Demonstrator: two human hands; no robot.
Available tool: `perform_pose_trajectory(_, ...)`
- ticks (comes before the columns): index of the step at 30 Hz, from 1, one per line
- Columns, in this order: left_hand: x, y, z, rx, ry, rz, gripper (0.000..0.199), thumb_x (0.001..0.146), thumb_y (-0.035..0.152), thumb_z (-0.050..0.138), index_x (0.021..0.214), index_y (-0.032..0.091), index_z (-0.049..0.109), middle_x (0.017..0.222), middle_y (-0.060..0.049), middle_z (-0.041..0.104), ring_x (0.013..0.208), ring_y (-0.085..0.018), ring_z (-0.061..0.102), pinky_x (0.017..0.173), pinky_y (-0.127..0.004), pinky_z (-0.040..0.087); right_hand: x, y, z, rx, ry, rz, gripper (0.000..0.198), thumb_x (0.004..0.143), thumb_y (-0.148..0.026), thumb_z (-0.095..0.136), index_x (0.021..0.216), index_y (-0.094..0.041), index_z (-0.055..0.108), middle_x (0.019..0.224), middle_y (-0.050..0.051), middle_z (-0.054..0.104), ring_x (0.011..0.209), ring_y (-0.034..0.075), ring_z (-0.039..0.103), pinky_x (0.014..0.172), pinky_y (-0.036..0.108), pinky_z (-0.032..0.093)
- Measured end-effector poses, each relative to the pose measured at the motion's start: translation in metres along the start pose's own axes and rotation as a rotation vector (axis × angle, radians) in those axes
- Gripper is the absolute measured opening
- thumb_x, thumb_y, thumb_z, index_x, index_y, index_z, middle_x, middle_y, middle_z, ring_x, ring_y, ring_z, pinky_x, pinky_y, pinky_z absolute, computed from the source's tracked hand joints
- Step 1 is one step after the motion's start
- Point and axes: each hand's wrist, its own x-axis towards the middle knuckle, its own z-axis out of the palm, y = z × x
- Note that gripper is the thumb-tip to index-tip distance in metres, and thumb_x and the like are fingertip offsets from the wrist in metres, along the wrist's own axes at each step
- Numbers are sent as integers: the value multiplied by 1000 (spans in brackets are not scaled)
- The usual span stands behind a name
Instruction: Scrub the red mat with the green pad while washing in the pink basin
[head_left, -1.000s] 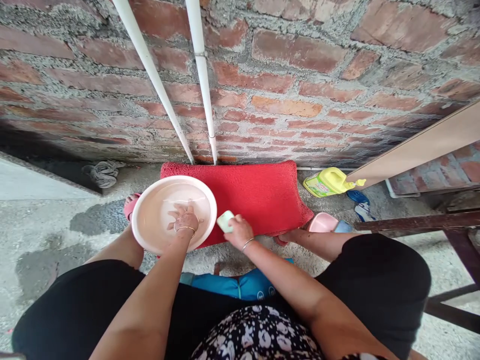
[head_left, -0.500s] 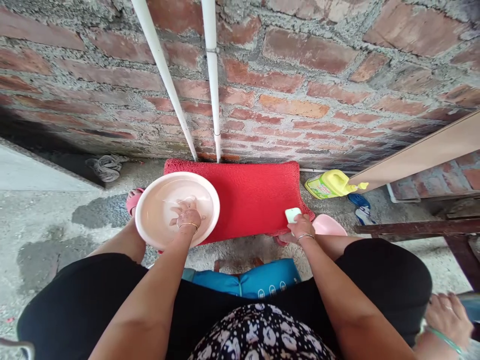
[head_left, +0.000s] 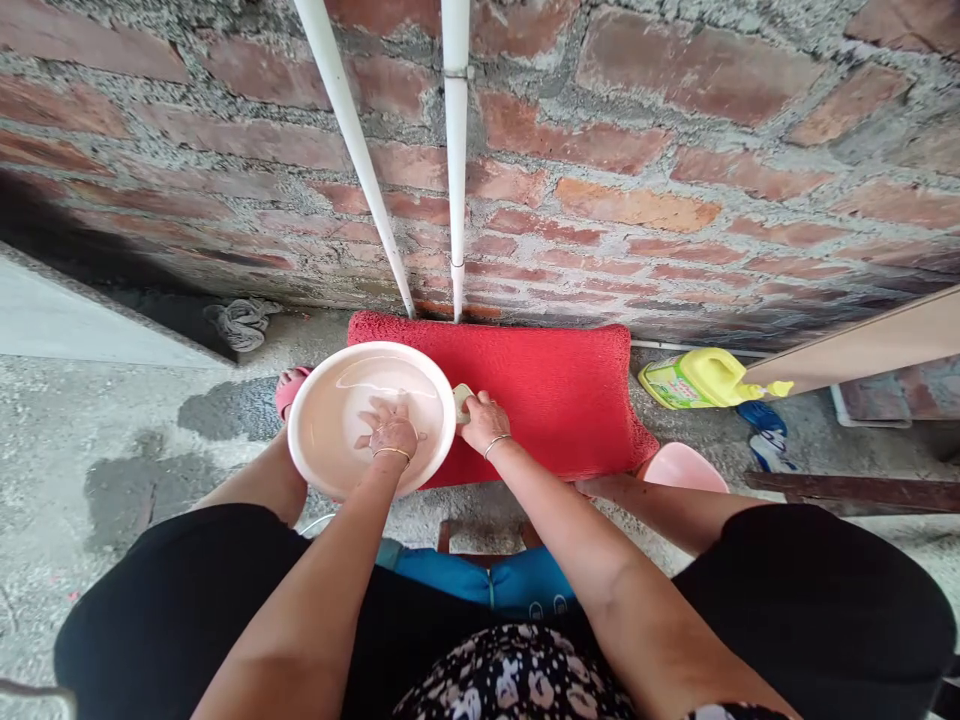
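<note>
My left hand (head_left: pixel 393 432) rests in the water of a pale pink basin (head_left: pixel 298 425), palm down with its fingers spread. Beside the basin's right rim, my right hand (head_left: pixel 485 420) grips a small, pale green, flat block with rounded corners (head_left: pixel 460 400). The fingers cover part of that block, and its exact kind does not show. Under both lies a red textured cloth (head_left: pixel 555 390), draped over a low surface; the basin stands on its left end.
A yellow jug (head_left: pixel 694 380) with a label lies at the right, near blue-and-white footwear (head_left: pixel 769 435). A pink tub (head_left: pixel 686 467) sits by my right leg. Behind are a brick wall (head_left: pixel 637 205) and two white pipes (head_left: pixel 456 150). A grey rag (head_left: pixel 241 323) lies at left.
My right hand has moved left with the pale green block, from the cloth's right end to the basin's rim. My left hand stays in the water. The view has shifted slightly.
</note>
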Motion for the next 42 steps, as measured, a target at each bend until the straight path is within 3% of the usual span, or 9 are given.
perform_pose_trajectory(3,2,-1,1,-2,2,8,90,90,47,61,164,35,11,170,-24,5,151,-54,14,94,-76,44,-2,42,-13,-29,4,76,36,76,-37,76,109,-25,67,117,4,57,95,19,59,79,29,43)
perform_pose_trajectory(9,1,-1,0,-20,-13,8,90,90,47,61,164,35,12,170,-23,4,151,-54,13,94,-76,44,-38,183,-65,-35,186,467,33,76,-37,78,105,-23,69,113,5,59,86,18,62,72,29,43)
perform_pose_trajectory(13,0,0,1,-21,10,9,90,89,48,63,164,37,13,170,-22,6,150,-54,14,92,-77,44,-57,221,-88,-31,255,701,30,78,-37,76,102,-20,69,115,10,59,85,20,65,70,31,44)
perform_pose_trajectory(17,2,-1,6,-22,39,15,91,87,49,65,163,38,16,170,-22,8,150,-55,15,92,-77,44,-41,174,-79,17,303,661,34,77,-40,77,103,-22,68,114,8,59,86,19,65,72,30,46)
perform_pose_trajectory(24,2,-3,5,-14,7,7,91,88,46,65,163,39,14,171,-20,6,151,-53,13,94,-78,43,31,2,-23,91,107,120,28,78,-36,74,104,-26,68,112,2,58,93,18,61,78,28,47)
perform_pose_trajectory(28,1,-3,4,-9,-9,8,90,89,46,63,163,38,14,171,-20,6,151,-54,13,94,-78,43,47,-15,-18,39,40,32,24,83,-35,70,105,-26,67,114,3,57,96,19,60,81,29,46)
perform_pose_trajectory(31,2,-3,5,5,7,6,89,90,46,62,164,37,13,170,-22,6,150,-54,15,92,-77,45,43,32,-31,30,79,110,34,76,-38,76,107,-28,67,114,2,57,94,18,61,80,28,47)
perform_pose_trajectory(38,4,-2,6,-3,7,-4,88,89,45,62,163,38,15,170,-22,6,151,-53,16,94,-76,45,-5,200,-89,-32,271,540,32,75,-40,78,102,-26,68,110,4,59,88,20,65,78,32,49)
perform_pose_trajectory(42,5,-3,9,-8,32,5,90,88,45,64,163,38,14,170,-22,8,150,-54,17,92,-77,45,-20,220,-105,-33,344,687,29,75,-39,78,97,-22,68,108,9,60,88,24,66,78,37,50)
